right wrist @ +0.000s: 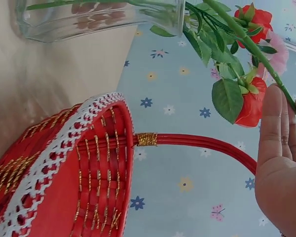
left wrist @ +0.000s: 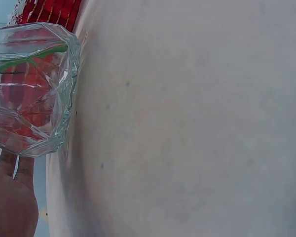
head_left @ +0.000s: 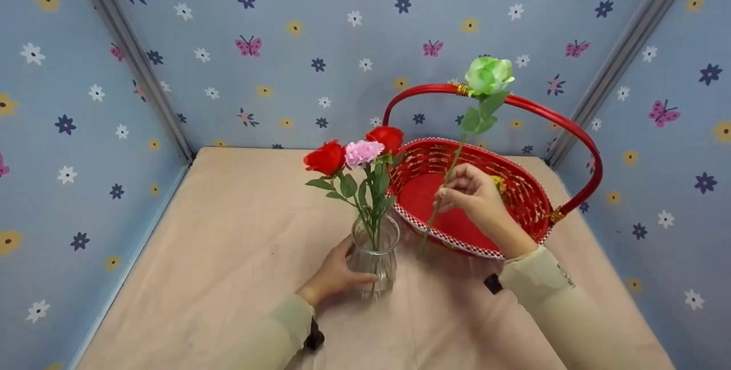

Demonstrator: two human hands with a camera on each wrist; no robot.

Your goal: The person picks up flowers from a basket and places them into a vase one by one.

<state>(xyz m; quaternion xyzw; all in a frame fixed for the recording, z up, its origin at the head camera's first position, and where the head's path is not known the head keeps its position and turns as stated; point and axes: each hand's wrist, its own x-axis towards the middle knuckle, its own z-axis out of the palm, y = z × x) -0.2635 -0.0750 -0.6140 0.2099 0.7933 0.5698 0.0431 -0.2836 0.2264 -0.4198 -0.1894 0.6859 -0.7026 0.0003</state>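
My right hand [head_left: 478, 198] pinches the stem of a pale green artificial rose [head_left: 489, 76] between thumb and fingers. The rose stands nearly upright, its bloom high above the hand and its stem end low beside the vase. My left hand [head_left: 337, 273] holds a clear glass vase [head_left: 374, 267], thumb in front and fingers behind. In the vase stand two red roses [head_left: 325, 157] and a pink carnation [head_left: 364, 153] with green leaves. In the left wrist view the faceted vase base [left wrist: 64, 98] shows close to the cloth. The right wrist view has the green stem [right wrist: 256, 52] crossing before the blooms.
A red woven basket [head_left: 417, 221] with white lace trim and a tall arched handle [head_left: 591, 159] stands right of the vase, under my right forearm. A small yellow flower [head_left: 498, 183] lies inside it. Beige cloth [head_left: 240, 233] covers the table; patterned blue panels [head_left: 320, 27] enclose three sides.
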